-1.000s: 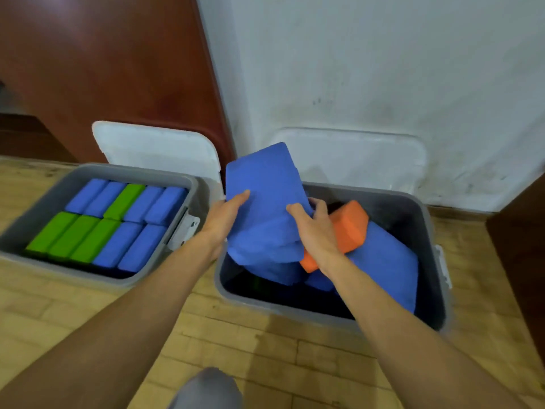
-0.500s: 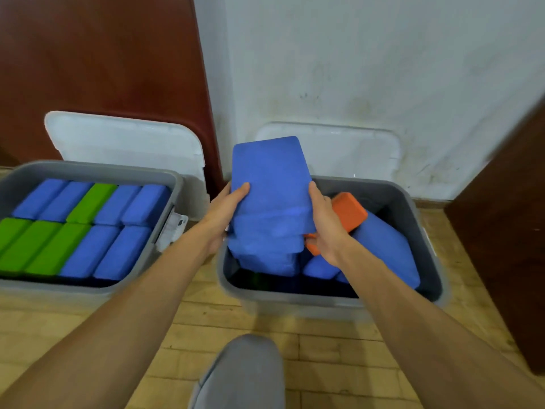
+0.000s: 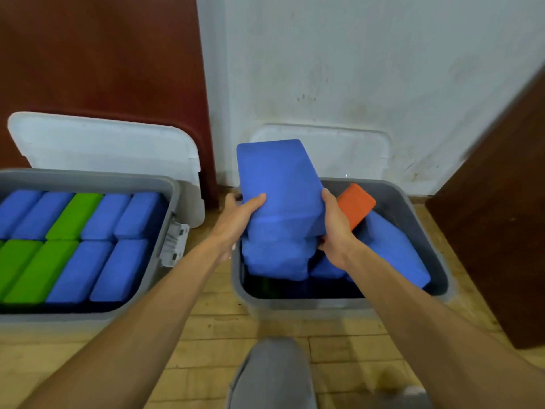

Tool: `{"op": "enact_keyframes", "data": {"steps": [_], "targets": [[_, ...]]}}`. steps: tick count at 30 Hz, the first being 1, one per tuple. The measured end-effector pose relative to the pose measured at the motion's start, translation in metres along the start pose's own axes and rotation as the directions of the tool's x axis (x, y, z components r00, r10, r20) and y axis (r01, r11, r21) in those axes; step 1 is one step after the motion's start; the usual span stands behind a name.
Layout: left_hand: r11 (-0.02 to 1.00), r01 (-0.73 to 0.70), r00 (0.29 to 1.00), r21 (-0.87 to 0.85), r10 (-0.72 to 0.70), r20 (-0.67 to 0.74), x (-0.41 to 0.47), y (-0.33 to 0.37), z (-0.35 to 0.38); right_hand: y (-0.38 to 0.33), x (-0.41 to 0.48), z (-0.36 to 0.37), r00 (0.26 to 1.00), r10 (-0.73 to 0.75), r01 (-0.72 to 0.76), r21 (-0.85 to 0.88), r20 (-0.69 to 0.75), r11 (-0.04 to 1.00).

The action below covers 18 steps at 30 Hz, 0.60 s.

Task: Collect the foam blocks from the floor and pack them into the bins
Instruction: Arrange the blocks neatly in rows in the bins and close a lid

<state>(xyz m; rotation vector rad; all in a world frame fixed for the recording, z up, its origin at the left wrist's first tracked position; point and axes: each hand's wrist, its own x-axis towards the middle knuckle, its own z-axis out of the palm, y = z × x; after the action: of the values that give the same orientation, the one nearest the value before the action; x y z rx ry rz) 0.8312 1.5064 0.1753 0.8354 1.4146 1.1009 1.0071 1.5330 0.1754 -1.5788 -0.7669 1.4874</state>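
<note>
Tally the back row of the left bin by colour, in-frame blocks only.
Back row of the left bin, as framed:
blue blocks: 4
green blocks: 1
total: 5

Both arms reach out front, left hand [image 3: 239, 216] and right hand [image 3: 334, 228] gripping a blue rectangular foam block [image 3: 277, 184] by its sides.
</note>
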Motion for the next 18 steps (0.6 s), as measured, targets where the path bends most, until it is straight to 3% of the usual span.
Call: {"op": "enact_keyframes", "data": {"steps": [7, 10, 14, 18], "targets": [[0.997, -0.074, 0.994, 0.001, 0.074, -0.079, 0.003, 0.003, 0.009, -0.015, 0.02, -0.008, 0.999, -0.014, 0.016, -0.047, 0.034, 0.999], [0.993, -0.079, 0.984, -0.091, 0.063, -0.169, 0.005, 0.02, 0.002, -0.04, 0.03, 0.009, 0.99, -0.049, 0.066, -0.128, 0.131, 0.99], [0.977, -0.09, 0.94, -0.193, 0.019, -0.341, 0.018, 0.024, -0.038, -0.066, 0.049, 0.062, 0.942, -0.178, 0.244, -0.219, 0.283, 0.945], [0.959, -0.064, 0.905, -0.277, -0.061, -0.421, 0.026, 0.0, -0.072, -0.051, 0.064, 0.109, 0.85, -0.136, 0.274, -0.207, 0.509, 0.939]]}}
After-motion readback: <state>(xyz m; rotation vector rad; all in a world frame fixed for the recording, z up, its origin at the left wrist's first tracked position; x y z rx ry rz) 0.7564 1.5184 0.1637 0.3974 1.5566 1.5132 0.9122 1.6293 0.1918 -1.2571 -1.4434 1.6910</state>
